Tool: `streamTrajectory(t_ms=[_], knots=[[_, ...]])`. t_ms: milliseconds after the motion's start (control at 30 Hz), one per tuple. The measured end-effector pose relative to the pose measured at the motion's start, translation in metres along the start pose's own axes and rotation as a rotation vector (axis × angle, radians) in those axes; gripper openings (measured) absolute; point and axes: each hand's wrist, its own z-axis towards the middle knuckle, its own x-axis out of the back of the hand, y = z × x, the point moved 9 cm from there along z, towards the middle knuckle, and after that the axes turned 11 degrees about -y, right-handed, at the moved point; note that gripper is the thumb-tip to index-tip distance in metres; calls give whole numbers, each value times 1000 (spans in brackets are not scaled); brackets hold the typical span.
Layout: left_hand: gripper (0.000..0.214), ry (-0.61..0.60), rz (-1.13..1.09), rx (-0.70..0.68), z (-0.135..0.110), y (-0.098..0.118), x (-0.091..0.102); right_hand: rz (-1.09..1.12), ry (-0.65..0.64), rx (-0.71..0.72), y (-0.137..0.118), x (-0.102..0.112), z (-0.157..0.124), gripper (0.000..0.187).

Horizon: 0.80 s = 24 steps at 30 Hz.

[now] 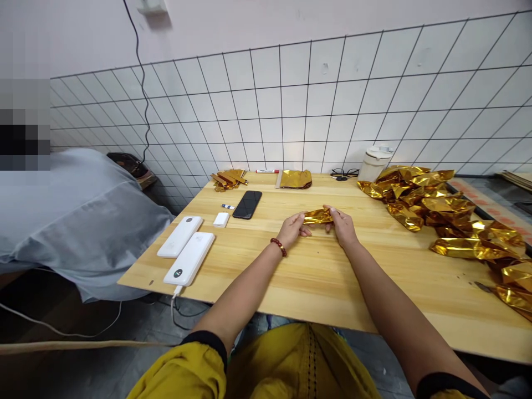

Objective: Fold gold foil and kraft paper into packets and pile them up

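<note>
Between my two hands, just over the middle of the wooden table, is a piece of folded gold foil point(317, 216). My left hand point(292, 228) pinches its left end, with a dark red bead bracelet on the wrist. At the right end my right hand point(343, 226) grips the foil with thumb and fingers. Some fingertips are hidden behind it. Shiny crumpled gold foil pieces point(444, 205) lie piled to the right of my right hand. Toward the wall is a flat stack of gold foil sheets point(296, 179).
On the table point(266, 266) are a black phone point(247, 204), white power banks point(189, 258) with a cable, and a small white block point(221, 220). Gold strips point(229, 179), a red marker point(267, 171), glasses point(344, 173) and a cup point(374, 162) stand near the wall. A person point(83, 216) sits at left.
</note>
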Motion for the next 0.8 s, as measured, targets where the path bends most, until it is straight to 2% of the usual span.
streamTrajectory(t_ms=[100, 200, 400, 533, 700, 800], knots=[[54, 107, -74, -33, -3, 5, 11, -69, -128, -6, -2, -15, -2, 61], [52, 114, -84, -58, -3, 9, 13, -78, -169, -21, -2, -20, -4, 66], [53, 98, -4, -95, -1, 9, 11, -36, -154, -29, -1, -17, -2, 64], [52, 74, 38, -71, -1, 8, 6, 17, -126, -12, -3, -14, -1, 56], [37, 165, -23, -39, -2, 7, 13, 95, -86, -51, 3, -12, 2, 45], [37, 240, -78, -60, -4, 9, 20, 84, -115, -93, 9, -16, 3, 46]])
